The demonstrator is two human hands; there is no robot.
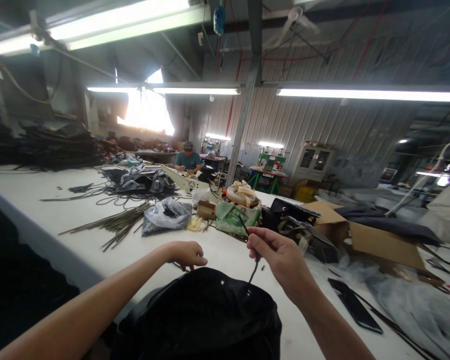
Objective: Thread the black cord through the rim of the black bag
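A black fabric bag [210, 315] with small shiny eyelets along its upper edge fills the bottom middle of the head view. Above its right side, my right hand [275, 252] pinches a thin black cord [254, 272]. One end of the cord points up past the fingertips, while the lower part runs down to the bag near an eyelet. My left hand [187, 254] is at the bag's far left edge with its fingers curled downward. A bit of dark strand shows beneath it, but what those fingers grip is hidden.
On the white table [78, 200] lie a bundle of cut cords [116, 225], a clear plastic bag [168, 215] and a green bag [236, 216]. To the right are a phone [354, 305], an open carton [386, 245] and crumpled plastic film [416, 305]. A person [188, 159] sits beyond.
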